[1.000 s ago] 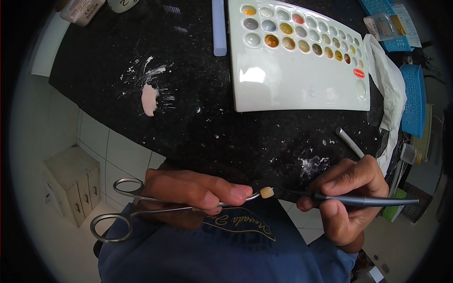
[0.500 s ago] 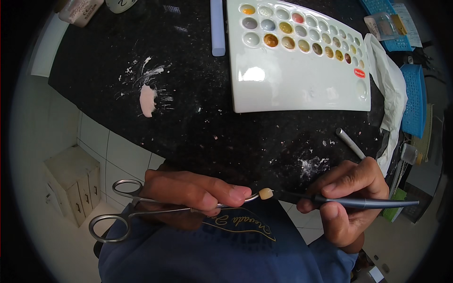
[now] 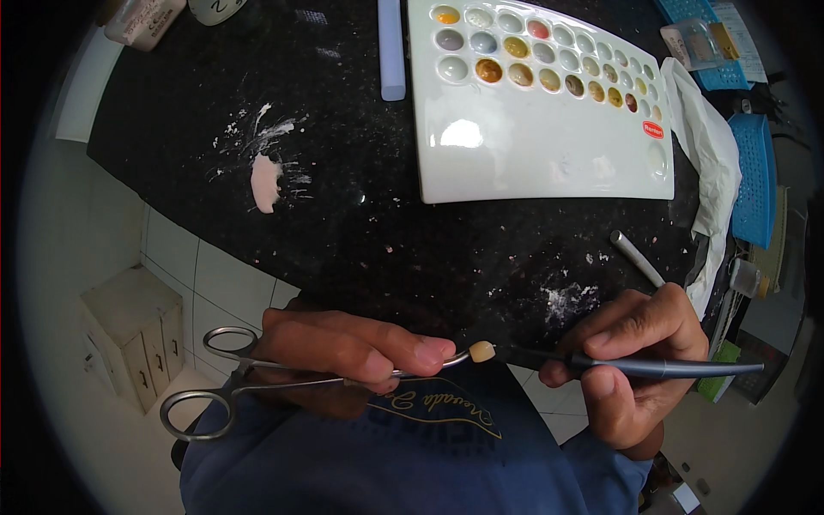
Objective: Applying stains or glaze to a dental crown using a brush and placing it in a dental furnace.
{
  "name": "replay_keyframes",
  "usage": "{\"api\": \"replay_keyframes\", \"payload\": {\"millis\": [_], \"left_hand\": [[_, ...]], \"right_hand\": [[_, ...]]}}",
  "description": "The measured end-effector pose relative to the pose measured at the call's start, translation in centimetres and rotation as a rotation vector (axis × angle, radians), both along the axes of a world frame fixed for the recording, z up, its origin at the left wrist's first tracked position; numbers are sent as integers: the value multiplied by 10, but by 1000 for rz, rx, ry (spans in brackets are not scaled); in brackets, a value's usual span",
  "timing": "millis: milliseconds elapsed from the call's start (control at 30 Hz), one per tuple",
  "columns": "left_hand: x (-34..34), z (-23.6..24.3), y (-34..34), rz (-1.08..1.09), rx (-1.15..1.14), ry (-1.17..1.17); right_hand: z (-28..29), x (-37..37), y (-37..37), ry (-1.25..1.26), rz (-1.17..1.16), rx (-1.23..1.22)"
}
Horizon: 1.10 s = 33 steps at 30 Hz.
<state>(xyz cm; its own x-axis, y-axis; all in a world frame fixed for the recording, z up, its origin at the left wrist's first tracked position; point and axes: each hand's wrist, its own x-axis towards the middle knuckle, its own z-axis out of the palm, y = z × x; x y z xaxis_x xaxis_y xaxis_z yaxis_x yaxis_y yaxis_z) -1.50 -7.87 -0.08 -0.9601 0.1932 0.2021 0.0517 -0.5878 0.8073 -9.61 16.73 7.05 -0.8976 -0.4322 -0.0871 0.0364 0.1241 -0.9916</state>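
Barely shifted, left hand [image 3: 343,345] clasps forceps [image 3: 283,385], right hand [image 3: 642,330] pinches brush [image 3: 669,369].

The slim silver loop-handled forceps [image 3: 292,384] are smooth, shiny metal; the slender grey-blue pen-shaped tool [image 3: 661,368] looks satiny. The white rectangular palette [image 3: 532,172] is glossy, ceramic-like (one bright reflection marks it), the black speckled tabletop [image 3: 343,245] smooth, the crumpled white sheet [image 3: 714,184] matt and papery.

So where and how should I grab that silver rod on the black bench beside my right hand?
I'd pinch the silver rod across its width near the upper-left end, coming from above, on the side away from your right hand. It looks slim and lies slanted on the black bench, its lower end hidden behind that hand, so the exposed end seems easier.
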Motion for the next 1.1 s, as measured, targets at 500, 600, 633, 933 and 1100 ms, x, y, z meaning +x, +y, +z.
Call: {"api": "replay_keyframes", "payload": {"millis": [500, 600, 633, 933, 1100], "left_hand": [[0, -8, -10, -87, -8, 41], [1, -5, -4, -29, -36, 33], [1, -5, -3, -11, -38, 34], [1, -5, 3, 25, -42, 37], [0, -13, 12, 129, -23, 122]], "right_hand": [[-2, 3, -3, 0, -39, -37], [-1, 2, -2, 7, -25, -20], [-1, 1, -2, 19, -10, -8], [-1, 1, 0, 21, 6, 15], [-1, 2, 0, 16, -10, 8]]}}
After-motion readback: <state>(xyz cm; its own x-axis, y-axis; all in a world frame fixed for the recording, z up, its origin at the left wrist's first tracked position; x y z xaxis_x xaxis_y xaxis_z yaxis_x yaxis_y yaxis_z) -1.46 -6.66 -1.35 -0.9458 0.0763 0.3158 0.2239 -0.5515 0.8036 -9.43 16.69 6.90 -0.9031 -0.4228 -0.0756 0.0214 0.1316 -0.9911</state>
